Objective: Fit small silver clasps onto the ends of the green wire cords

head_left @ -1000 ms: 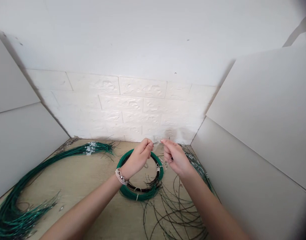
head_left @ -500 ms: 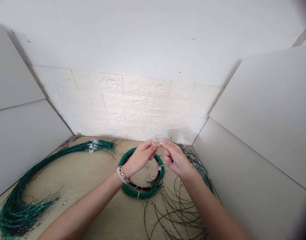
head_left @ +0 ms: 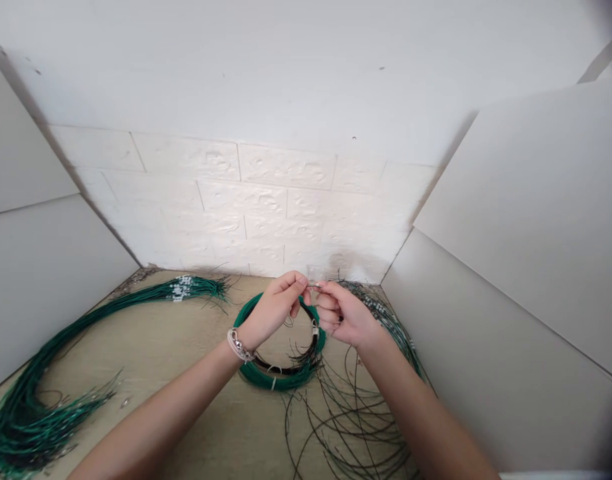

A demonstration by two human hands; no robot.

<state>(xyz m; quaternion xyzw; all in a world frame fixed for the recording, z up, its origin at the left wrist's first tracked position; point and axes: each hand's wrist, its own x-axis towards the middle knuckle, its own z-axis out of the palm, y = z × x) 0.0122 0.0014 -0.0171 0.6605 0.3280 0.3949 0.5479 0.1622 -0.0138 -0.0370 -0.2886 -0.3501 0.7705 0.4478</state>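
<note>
My left hand [head_left: 276, 305], with a bracelet at the wrist, is closed in a pinch on a thin dark wire [head_left: 313, 286]. My right hand [head_left: 347, 312] pinches the same short stretch of wire from the other side, its fingers curled. Both hands are raised above a round coil of green and black wire [head_left: 281, 382] tied with white bands. Behind the fingertips stands a small clear container [head_left: 317, 273], partly hidden.
A long bundle of green wires [head_left: 93, 317] with white beads curves along the left. At the right lie loose dark wires [head_left: 359, 427] and another beaded bundle [head_left: 403, 337]. Grey panels flank both sides, and a white brick-patterned wall [head_left: 286, 163] stands behind.
The fingertips have drawn slightly apart, with more dark wire showing between them. The whole view has shifted a little, so the surroundings sit slightly further left and higher.
</note>
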